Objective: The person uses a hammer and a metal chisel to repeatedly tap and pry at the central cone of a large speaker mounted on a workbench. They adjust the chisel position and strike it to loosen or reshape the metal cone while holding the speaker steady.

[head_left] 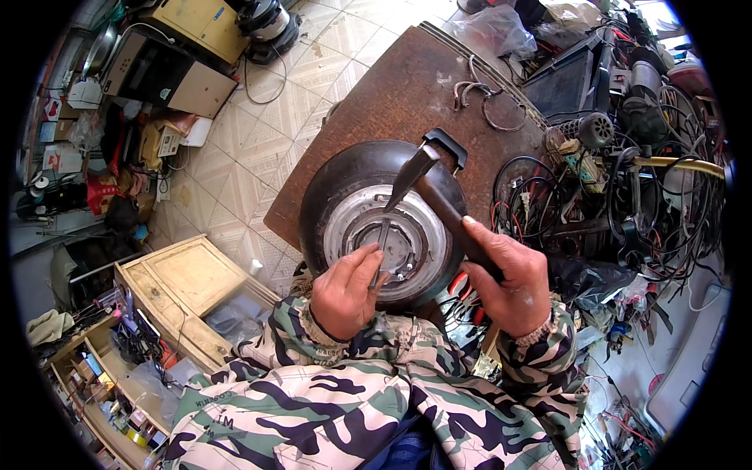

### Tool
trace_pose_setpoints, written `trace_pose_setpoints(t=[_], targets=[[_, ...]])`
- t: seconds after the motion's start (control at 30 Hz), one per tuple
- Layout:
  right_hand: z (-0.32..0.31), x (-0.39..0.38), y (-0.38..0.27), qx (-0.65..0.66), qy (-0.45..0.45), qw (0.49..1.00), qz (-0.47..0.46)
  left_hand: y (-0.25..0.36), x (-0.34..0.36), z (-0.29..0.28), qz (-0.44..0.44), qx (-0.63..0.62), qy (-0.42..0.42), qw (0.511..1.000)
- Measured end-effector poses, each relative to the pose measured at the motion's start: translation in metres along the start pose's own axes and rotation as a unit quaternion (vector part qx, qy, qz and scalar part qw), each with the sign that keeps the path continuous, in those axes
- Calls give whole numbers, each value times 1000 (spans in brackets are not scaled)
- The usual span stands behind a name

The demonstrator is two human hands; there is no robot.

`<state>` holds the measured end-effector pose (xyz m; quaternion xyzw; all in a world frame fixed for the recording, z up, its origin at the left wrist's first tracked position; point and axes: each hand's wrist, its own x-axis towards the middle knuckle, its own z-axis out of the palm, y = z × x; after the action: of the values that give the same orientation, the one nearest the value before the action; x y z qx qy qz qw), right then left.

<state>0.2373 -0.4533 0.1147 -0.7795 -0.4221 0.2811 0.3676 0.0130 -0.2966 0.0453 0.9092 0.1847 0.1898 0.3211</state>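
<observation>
Head view: nearest me, camouflage sleeves (544,368) are framing both hands from the lower edge. The left hand (345,290) is pinching a slim metal rod (384,235) narrowly between thumb and fingers, above the near-left part of a black-rimmed wheel (427,243). The right hand (513,274) is wrapping firmly around the dark handle of a hammer (445,207), off the wheel's right side.

I am watching one relation most: the rod is pointing away from the body, its long axis leaning slightly right at the far end, over the pale hub (401,251). The hammer handle is slanting away and leftward from the right hand, so the head's narrow end is hanging just beside the rod's far tip; I cannot tell whether they are touching. The left hand is sitting nearer to the hub.

Farther out, the wheel is overlapping the near edge of a rusty counter (368,86), with curved metal pieces (505,129) lying toward its far right. Cables (674,204) are tangling beyond on the right, and tiled floor (258,149) is stretching away on the left.
</observation>
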Motion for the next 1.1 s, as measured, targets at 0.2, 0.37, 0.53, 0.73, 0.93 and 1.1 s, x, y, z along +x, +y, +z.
trace_pose_setpoints(t=[0.2,0.37,0.53,0.73,0.93,1.1], targets=[[7,-4,3,-26,-25,999,3,4,-5,0,0,0,0,1000],[9,-2,-2,-129,-60,990,-10,4,-6,1,8,4,-8,1000],[9,-2,-9,-92,18,995,-27,3,-9,1,6,6,-5,1000],[11,-12,-5,-101,23,995,-12,4,-6,0,10,1,-5,1000],[8,-20,-1,-34,156,987,18,5,-2,1,17,-28,12,999],[15,-40,5,-21,128,991,42,3,-3,9,18,-29,2,999]])
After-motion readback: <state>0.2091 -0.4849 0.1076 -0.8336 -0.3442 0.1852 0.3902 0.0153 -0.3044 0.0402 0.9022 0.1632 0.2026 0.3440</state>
